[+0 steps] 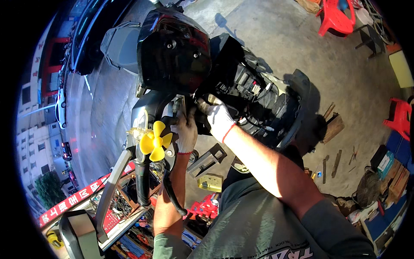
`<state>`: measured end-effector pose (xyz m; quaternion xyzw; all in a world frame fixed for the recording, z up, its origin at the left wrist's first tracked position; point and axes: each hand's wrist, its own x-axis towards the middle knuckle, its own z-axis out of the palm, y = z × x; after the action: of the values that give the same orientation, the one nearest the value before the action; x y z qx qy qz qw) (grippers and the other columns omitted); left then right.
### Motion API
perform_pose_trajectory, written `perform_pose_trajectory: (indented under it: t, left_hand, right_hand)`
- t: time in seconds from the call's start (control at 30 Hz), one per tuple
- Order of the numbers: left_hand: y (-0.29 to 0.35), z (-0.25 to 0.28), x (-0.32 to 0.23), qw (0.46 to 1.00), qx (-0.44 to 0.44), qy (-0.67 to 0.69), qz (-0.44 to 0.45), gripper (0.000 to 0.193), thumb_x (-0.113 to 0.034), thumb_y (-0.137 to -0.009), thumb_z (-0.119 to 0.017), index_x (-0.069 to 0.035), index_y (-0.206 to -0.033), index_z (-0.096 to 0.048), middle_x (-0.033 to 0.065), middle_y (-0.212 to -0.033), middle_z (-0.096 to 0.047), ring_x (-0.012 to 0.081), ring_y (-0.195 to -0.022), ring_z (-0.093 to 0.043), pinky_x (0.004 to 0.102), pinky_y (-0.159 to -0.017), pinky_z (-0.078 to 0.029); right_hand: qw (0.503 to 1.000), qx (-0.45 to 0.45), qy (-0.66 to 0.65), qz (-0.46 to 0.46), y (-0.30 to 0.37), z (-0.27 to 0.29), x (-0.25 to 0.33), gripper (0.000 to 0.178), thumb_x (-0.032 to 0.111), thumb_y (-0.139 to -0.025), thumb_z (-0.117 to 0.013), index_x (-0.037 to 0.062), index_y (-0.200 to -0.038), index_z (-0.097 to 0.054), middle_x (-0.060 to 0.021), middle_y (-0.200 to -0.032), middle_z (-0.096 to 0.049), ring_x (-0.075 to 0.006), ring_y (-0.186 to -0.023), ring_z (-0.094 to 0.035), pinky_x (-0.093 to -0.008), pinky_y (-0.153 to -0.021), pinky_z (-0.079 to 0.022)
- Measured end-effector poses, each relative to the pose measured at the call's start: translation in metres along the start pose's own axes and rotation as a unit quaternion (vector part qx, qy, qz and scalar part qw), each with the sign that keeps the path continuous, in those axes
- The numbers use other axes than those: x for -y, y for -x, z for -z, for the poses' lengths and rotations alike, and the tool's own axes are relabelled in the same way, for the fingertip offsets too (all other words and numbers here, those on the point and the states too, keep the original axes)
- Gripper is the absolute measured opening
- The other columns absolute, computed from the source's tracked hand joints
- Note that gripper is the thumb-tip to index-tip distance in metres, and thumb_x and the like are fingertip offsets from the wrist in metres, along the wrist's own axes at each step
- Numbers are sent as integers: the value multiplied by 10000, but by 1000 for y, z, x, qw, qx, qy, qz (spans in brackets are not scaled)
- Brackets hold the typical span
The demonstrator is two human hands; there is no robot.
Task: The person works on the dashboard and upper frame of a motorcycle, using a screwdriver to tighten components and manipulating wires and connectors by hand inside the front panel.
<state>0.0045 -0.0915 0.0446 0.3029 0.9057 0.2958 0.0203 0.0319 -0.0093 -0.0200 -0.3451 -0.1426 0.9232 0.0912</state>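
Note:
A motor scooter stands in front of me, with the black glossy panel [172, 52] at its front and its inner wiring [256, 88] laid bare. My right hand [219, 118], in a white work glove with grimy fingertips and a red cuff, bends its fingers under the panel's lower edge. Close to its left, my left hand [187, 136], gloved too, reaches up behind the handlebar grip [142, 181]. Both hands look closed, but shadow and the panel hide what they hold. A yellow propeller [156, 141] sits on the handlebar, partly in front of my left hand.
A mirror [82, 235] on a grey stalk juts out at lower left. Below the hands are a grey metal bracket [206, 161] and a yellowish tray [210, 182]. Hand tools [337, 164] and a wooden block [333, 128] lie on the floor at right. Red plastic chairs [336, 19] stand beyond.

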Motion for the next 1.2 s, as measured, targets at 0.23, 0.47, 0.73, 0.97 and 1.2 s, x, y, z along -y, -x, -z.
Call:
perform_pose_trajectory:
  t: [0.23, 0.47, 0.73, 0.97, 1.2]
  left_hand:
    - [-5, 0, -17, 994, 22, -91, -56, 288, -145, -941, -491, 4, -1182, -542, 227, -1104, -607, 368, -1009, -591, 380, -853, -471]
    - [-2, 11, -34, 990, 81, -81, 80, 339, -194, -969, -440, -8, -1244, -509, 223, -1187, -579, 356, -1091, -559, 379, -929, -428]
    - [40, 24, 38, 964, -21, -263, -43, 366, -220, -963, -416, -30, -1261, -510, 261, -1153, -574, 435, -1062, -539, 458, -889, -435]
    - [29, 5, 13, 969, -48, -241, -36, 356, -194, -885, -531, -25, -1195, -578, 245, -1006, -600, 410, -931, -568, 507, -869, -435]
    - [51, 21, 25, 978, -36, -203, 12, 370, -207, -850, -577, -3, -1159, -592, 284, -1131, -540, 430, -1049, -531, 520, -890, -428]
  right_hand:
    - [997, 71, 12, 5, 23, 9, 16, 185, -15, -863, -530, 18, -1034, -591, -1, -935, -607, -93, -847, -538, -223, -772, -443]
    - [996, 53, -20, -62, 33, 0, 33, 179, 97, -832, -559, 61, -999, -611, -37, -990, -626, -127, -912, -539, -237, -851, -399]
    - [986, -32, -36, -162, -4, -10, 23, 213, 158, -916, -443, 15, -1023, -559, -184, -990, -632, -334, -900, -632, -459, -843, -534]
    - [959, 110, -192, -176, -54, 21, 33, 318, 163, -949, -341, -3, -1134, -540, -228, -1182, -545, -369, -1094, -534, -510, -984, -436]
    - [976, 47, -119, -174, 0, -15, 39, 365, 178, -984, -276, -5, -1197, -509, -220, -1208, -540, -343, -1132, -527, -508, -1019, -408]
